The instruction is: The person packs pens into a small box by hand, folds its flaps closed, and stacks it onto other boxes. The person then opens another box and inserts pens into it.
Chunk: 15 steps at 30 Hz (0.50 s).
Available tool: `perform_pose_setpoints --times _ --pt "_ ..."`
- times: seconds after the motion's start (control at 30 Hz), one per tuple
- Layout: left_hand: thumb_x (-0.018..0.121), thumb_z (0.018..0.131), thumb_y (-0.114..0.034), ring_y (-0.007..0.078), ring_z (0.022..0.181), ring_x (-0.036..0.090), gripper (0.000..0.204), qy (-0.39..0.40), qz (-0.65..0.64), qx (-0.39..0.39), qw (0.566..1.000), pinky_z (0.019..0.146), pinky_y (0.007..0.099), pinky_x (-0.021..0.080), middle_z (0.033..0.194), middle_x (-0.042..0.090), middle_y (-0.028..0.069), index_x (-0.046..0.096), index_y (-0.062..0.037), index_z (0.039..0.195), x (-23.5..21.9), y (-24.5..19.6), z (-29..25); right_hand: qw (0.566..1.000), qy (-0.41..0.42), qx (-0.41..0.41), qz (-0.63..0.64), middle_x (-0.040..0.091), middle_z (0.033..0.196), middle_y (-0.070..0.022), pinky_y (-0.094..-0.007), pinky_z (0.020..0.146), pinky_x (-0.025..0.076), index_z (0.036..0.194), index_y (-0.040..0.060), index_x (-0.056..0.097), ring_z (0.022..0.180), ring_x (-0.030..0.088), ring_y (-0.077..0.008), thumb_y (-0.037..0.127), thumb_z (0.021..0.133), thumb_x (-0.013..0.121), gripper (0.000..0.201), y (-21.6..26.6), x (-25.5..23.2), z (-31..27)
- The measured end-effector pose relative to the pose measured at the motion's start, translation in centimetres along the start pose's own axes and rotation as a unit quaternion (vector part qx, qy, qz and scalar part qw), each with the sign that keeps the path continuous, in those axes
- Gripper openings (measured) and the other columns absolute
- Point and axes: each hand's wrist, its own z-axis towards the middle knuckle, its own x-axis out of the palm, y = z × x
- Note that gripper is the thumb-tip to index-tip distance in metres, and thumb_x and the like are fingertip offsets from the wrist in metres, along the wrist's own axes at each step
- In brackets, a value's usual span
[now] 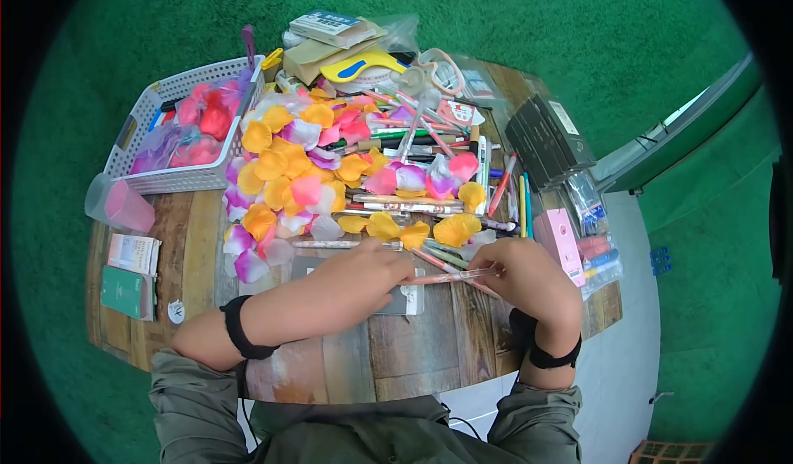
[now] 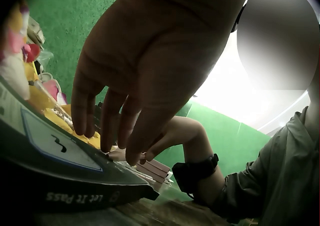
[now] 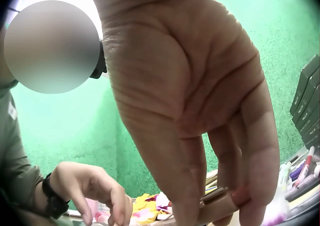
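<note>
Over the near part of the table, a slim pinkish pen point(image 1: 446, 278) with a clear end lies level between both hands. My right hand point(image 1: 524, 274) grips its right end; in the right wrist view, the thumb and fingers curl round the pen point(image 3: 217, 212). My left hand point(image 1: 372, 270) pinches the pen's left end at the fingertips, the other fingers hanging down in the left wrist view. Below the left hand sits a flat dark grey box point(image 2: 75, 196) printed "Let It Pass". A pale patterned pen point(image 1: 343, 245) lies just beyond that hand.
Orange, purple and pink petals point(image 1: 285, 162) cover many pens and markers point(image 1: 413, 204). A white basket point(image 1: 178, 181) with bagged petals stands back left, a pink cup point(image 1: 128, 206) in front of it. Black boxes point(image 1: 549, 142) and a pink box point(image 1: 559, 245) stand right.
</note>
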Motion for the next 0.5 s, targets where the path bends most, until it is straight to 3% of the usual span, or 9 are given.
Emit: perform_pose_setpoints --times 0.03,0.2,0.27,0.5 --pt "0.072 0.074 -0.005 0.0344 0.102 0.055 0.034 0.010 0.022 0.002 1.000 0.083 0.0436 0.047 0.101 0.061 0.0130 0.055 -0.0046 0.104 0.07 0.00 -0.01 1.000 -0.007 -0.006 -0.015 0.068 0.079 -0.0128 -0.0348 0.068 0.053 0.090 0.0041 0.071 0.075 0.068 -0.0267 0.010 0.077 0.075 0.015 -0.12 0.08 -0.06" --pt "0.081 0.069 -0.013 0.0321 0.106 0.052 0.052 0.009 0.097 -0.009 0.995 0.088 0.0417 0.047 0.109 0.056 0.0118 0.055 -0.0068 0.113 -0.02 -0.38 -0.54 1.000 0.005 0.022 -0.016 0.069 0.079 -0.0133 -0.0349 0.068 0.053 0.089 0.0034 0.071 0.076 0.068 -0.0274 0.009 0.075 0.075 0.016 -0.12 -0.30 -0.15" --pt "0.083 0.067 -0.015 0.0316 0.114 0.050 0.065 0.066 0.113 -0.043 0.991 0.095 0.0419 0.045 0.120 0.054 0.0115 0.052 -0.0096 0.124 -0.43 -0.65 -0.46 0.999 0.010 0.036 -0.011 0.069 0.080 -0.0134 -0.0349 0.068 0.053 0.089 0.0035 0.072 0.076 0.068 -0.0275 0.009 0.075 0.075 0.016 -0.19 -0.47 -0.23" --pt "0.084 0.066 -0.016 0.0310 0.115 0.050 0.070 0.076 0.130 -0.057 0.987 0.095 0.0417 0.045 0.122 0.054 0.0114 0.051 -0.0088 0.127 -0.35 -0.37 -0.32 0.998 -0.006 0.049 -0.032 0.069 0.081 -0.0144 -0.0344 0.069 0.053 0.089 0.0038 0.073 0.075 0.068 -0.0274 0.005 0.073 0.071 0.016 -0.54 -0.42 -0.22"
